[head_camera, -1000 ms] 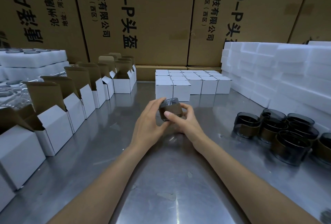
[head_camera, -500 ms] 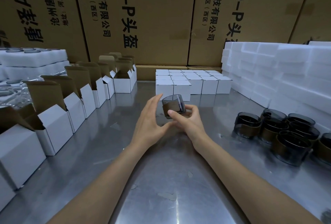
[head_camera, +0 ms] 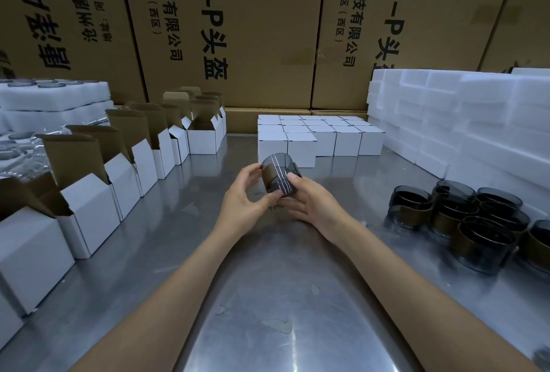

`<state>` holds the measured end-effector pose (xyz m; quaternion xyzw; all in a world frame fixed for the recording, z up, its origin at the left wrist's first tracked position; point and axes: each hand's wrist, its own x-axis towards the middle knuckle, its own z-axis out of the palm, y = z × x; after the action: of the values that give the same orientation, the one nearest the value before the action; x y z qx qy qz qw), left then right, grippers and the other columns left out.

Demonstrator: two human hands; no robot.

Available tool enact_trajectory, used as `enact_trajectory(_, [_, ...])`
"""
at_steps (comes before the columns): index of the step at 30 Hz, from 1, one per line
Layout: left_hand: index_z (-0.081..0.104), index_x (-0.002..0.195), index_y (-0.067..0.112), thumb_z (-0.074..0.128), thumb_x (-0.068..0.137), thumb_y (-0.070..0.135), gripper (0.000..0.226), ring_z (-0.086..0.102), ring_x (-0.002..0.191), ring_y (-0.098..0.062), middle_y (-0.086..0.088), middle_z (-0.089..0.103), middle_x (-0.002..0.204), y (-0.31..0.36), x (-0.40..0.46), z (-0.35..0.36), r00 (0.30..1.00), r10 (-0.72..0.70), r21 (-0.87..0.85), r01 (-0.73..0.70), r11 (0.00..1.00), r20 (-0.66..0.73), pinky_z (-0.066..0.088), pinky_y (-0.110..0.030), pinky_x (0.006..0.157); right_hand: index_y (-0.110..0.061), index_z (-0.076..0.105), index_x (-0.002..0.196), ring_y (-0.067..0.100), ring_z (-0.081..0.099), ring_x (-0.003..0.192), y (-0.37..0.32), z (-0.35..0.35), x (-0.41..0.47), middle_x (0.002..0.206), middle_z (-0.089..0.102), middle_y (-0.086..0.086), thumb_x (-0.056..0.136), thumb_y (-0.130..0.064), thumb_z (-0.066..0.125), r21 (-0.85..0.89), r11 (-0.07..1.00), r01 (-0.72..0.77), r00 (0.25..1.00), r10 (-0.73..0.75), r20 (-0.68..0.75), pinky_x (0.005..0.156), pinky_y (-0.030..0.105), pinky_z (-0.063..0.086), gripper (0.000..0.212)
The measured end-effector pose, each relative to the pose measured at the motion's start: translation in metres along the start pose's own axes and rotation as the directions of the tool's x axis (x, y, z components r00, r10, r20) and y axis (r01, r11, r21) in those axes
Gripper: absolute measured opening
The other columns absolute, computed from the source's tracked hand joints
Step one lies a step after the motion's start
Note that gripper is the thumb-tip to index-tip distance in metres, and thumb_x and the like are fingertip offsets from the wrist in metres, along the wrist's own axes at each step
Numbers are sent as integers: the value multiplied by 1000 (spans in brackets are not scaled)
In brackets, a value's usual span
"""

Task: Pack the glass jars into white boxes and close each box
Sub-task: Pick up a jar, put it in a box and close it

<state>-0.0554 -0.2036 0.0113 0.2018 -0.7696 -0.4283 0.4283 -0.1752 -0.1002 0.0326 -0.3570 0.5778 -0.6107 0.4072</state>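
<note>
Since the earlier frame the smoky dark glass jar with a brown band has turned, its side now facing the camera. Left hand and right hand both grip it above the brushed steel table, in front of the closed white boxes.

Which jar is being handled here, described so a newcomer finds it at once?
Start at the steel table, then the block of closed boxes at its back. Just before them, both hands hold one dark jar in the air, unlike the jar cluster standing at right.
</note>
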Motion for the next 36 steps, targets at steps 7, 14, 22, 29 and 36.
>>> enact_trajectory(7, [46,134,24,74,82,18,60,51,123,-13,4,56,131,-1,-2,2,995,-5,45,0,999,98,42,-33,104,-31,47,120,11,63,98,21,9,2,114,61,1,74,-17,80,-219,917,333,889,-383,-251,79,22,53,58])
enact_trajectory(14, [47,138,15,59,82,19,57,58,109,-8,-6,60,125,4,0,0,995,-52,-63,58,996,85,49,-14,85,-35,43,120,11,56,108,26,6,7,114,56,-6,71,-21,83,-289,890,351,863,-428,-268,87,25,50,65])
enact_trajectory(22, [49,126,32,77,78,34,56,62,106,-9,4,60,120,-2,-3,6,993,-64,18,62,998,101,50,-25,90,-31,31,134,20,52,108,30,12,5,115,29,-5,73,-24,73,-691,676,255,867,-476,-146,89,35,48,75])
enact_trajectory(29, [46,131,17,83,72,19,69,59,116,-15,-2,62,125,-6,-1,3,975,-160,-90,175,980,151,48,-30,99,-34,22,102,19,52,94,30,13,4,104,42,-9,68,-35,73,-776,601,190,875,-463,-145,66,30,41,62])
enact_trajectory(36, [57,118,15,56,85,-9,41,58,111,-14,-4,64,117,-11,7,-6,970,-191,-213,221,952,151,45,-16,88,-37,27,96,10,50,83,29,13,1,89,39,-22,63,-49,77,-779,610,146,855,-473,-210,62,28,35,61])
